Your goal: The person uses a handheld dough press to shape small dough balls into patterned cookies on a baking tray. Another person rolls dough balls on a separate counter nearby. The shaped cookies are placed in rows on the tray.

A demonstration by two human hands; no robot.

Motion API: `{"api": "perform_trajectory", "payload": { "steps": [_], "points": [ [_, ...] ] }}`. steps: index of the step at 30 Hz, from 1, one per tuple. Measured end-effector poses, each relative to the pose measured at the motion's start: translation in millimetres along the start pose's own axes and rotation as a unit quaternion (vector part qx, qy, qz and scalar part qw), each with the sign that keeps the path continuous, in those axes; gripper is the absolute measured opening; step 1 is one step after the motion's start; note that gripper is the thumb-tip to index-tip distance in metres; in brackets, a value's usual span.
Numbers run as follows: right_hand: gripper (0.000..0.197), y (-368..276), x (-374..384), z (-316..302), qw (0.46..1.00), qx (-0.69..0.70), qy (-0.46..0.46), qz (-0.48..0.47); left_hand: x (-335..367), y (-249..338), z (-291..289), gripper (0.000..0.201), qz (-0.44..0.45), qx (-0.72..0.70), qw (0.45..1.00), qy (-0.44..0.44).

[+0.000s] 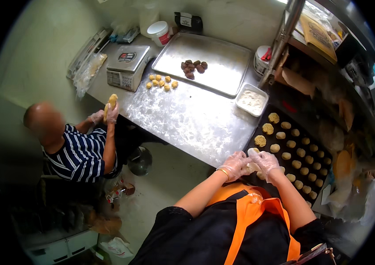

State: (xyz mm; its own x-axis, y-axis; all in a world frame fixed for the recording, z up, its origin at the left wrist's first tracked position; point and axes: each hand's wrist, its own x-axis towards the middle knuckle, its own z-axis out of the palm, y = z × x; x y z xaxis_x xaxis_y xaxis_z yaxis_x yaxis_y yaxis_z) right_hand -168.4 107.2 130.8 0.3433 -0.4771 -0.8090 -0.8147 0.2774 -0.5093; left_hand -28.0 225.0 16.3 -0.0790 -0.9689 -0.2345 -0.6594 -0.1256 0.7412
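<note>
Person's L hand (236, 165) & R hand (265, 161), both in clear gloves, meet over near-L edge of black tray (298, 142), R of worktop (165, 115). Pale dough lump (253, 167) sits btwn them. L grip narrow, fingers curled onto lump; R grip also narrow, on lump's other side. Gloves hide most of it, so exact finger contact can't be told. Gold bracelet (225, 173) on L wrist; orange apron (244, 212) below.

Tray: rows of smooth pale dough balls (286, 156), plus rougher yellow rounds (267, 128) in L column, nearest ones just past the hands.

Worktop dusted w/ white powder. White tub (247, 109) of powder at its R side, next to metal tray (222, 66) w/ dark brown lumps (190, 69) grouped approx mid. Small yellow dough pieces (158, 78) L of that, btwn tray & scale (128, 66); white/red bucket (158, 33) behind.

Far L: co-worker in striped top (83, 152), gloved hands (112, 114) up, holding yellow dough piece (113, 99).
</note>
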Motion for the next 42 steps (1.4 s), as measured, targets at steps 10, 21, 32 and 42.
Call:
{"api": "perform_trajectory", "payload": {
  "steps": [10,21,32,42],
  "points": [
    [0.047,88,11,21,0.888,0.440,-0.129,-0.034,-5,4,22,0.078,0.029,0.033,0.996,0.083],
    [0.050,104,-27,-12,0.811,0.545,-0.193,-0.085,-16,-3,31,0.104,0.031,0.023,0.989,0.142],
    [0.067,94,-57,-149,0.686,0.684,0.047,-0.243,-37,-2,40,0.086,0.005,0.027,0.974,0.224],
    [0.070,88,51,-219,0.779,0.591,0.076,-0.193,-64,-15,54,0.069,-0.111,0.079,0.952,0.273]
  ]
}}
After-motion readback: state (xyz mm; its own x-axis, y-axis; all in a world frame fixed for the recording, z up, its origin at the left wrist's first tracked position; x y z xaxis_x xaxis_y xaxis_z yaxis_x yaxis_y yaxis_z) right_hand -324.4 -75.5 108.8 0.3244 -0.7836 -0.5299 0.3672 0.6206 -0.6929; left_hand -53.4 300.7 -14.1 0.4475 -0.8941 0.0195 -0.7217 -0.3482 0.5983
